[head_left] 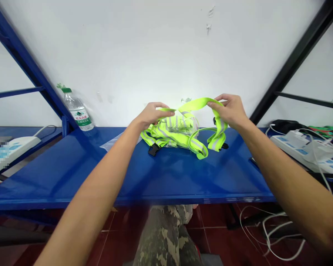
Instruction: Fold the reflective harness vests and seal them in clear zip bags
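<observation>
A neon-yellow reflective strap harness (183,133) with grey reflective bands and black buckles lies bunched at the back middle of a blue metal shelf (100,173). My left hand (151,114) pinches one end of a raised strap at the pile's left. My right hand (230,110) grips the same strap's other end, holding it arched above the pile. A clear plastic bag (113,142) lies flat just left of the harness.
A plastic water bottle (77,111) with a green cap stands at the back left by a blue upright. White power strips (308,149) with cables sit on the right, another white one on the left (13,147). Camouflage trousers (166,232) show below the shelf edge.
</observation>
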{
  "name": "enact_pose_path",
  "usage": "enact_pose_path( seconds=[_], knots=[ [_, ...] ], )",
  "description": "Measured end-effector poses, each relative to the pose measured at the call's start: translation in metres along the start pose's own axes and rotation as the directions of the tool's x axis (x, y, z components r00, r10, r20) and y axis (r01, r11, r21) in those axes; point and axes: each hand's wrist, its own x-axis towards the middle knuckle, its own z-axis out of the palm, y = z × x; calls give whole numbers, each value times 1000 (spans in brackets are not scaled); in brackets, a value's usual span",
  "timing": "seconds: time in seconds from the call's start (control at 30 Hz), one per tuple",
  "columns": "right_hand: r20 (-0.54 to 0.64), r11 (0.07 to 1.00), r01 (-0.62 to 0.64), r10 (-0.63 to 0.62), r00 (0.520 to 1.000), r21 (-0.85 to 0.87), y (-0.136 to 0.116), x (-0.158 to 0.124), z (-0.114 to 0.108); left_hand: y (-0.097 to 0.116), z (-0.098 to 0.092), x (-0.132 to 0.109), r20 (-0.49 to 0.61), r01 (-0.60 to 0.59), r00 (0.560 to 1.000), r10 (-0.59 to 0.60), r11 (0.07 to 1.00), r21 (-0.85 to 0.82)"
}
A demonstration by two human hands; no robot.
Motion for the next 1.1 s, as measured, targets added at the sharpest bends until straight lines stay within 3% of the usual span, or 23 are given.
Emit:
enact_pose_path(
  seconds=[0.03,0.1,0.17,0.23,0.3,0.33,0.43,0.5,0.53,0.6,0.67,0.77,0.87,0.97,1.03,1.1],
  knots=[
    [-143,999,21,-24,989,-27,3,4,-5,-2,-7,0,75,-22,997,12,991,131],
    [-377,994,59,-91,922,-94,7,10,-13,-10,-19,0,159,-105,986,50,927,360],
    [-422,992,77,-112,900,-99,6,11,-17,-18,-24,1,116,-173,984,133,847,503],
    [-285,996,71,-81,955,-46,-2,4,-13,-20,-23,2,-21,-163,979,205,836,524],
    [-24,999,42,-43,999,-12,-14,-11,2,-15,-16,1,-174,-114,965,197,910,398],
    [153,999,38,-32,988,-34,-20,-21,13,-10,-11,1,-215,-91,964,158,953,290],
    [530,953,120,48,847,-278,-28,-56,50,6,2,-5,-171,-91,981,93,996,19],
    [607,864,207,134,783,-459,-22,-73,69,10,8,-13,-9,-99,995,100,994,35],
    [605,819,237,160,780,-522,-16,-78,75,8,10,-19,115,-99,990,87,990,103],
    [587,796,260,143,797,-547,-3,-79,77,-2,13,-31,371,-103,929,-15,950,296],
    [565,875,208,88,820,-438,7,-70,68,-20,17,-41,485,-132,866,-122,880,456],
    [419,991,-21,77,905,-136,7,-50,47,-44,22,-47,473,-112,868,-151,868,483],
    [186,964,-229,202,962,137,-6,-34,30,-56,23,-46,480,-33,863,-159,929,368],
    [60,936,-240,232,971,257,-18,-25,20,-58,22,-47,511,-29,843,-170,933,358],
    [28,936,-229,230,973,268,-21,-20,15,-58,23,-50,467,-58,876,-121,934,351],
    [88,934,-282,269,959,220,-19,-16,12,-56,28,-53,418,-87,908,-33,960,265]
  ],
)
